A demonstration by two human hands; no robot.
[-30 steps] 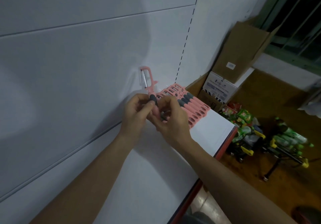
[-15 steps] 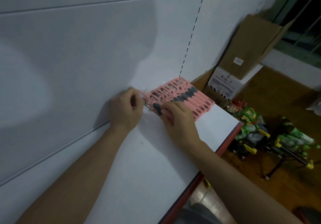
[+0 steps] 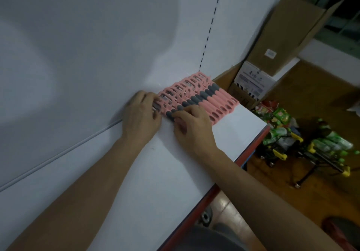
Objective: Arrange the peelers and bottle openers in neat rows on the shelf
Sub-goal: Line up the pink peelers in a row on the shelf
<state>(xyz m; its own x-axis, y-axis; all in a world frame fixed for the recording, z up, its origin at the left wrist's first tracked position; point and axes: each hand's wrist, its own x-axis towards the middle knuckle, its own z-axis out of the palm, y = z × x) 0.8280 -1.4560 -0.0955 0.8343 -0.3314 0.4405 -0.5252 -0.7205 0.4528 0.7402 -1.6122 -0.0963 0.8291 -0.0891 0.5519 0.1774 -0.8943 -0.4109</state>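
Around ten pink plastic peelers with dark grey grip sections (image 3: 200,98) lie side by side in one tight row on the flat white shelf with a red front edge (image 3: 136,172). The row is at the far right end of the shelf, close against the white back panel (image 3: 87,55). The blade heads point to the panel and the handles point to the front. We see that the nearest peeler (image 3: 169,115) of this row touches its neighbour, and both hands are on it. The left hand (image 3: 141,119) has its fingers bent over the blade head with the thumb close against it, so it pinches this end. The right hand (image 3: 194,129) grips the handle end, with the index finger lying along the grey part and the other fingers curled. Both forearms reach over the bare part of the shelf. Past the end of the shelf we notice a brown cardboard box with open flaps (image 3: 282,36) and a white printed carton (image 3: 253,81) just beside it. Lower on the right, on the brown wooden floor (image 3: 321,98), stand small carts with yellow parts (image 3: 280,155) near a pile of green packets (image 3: 280,115).
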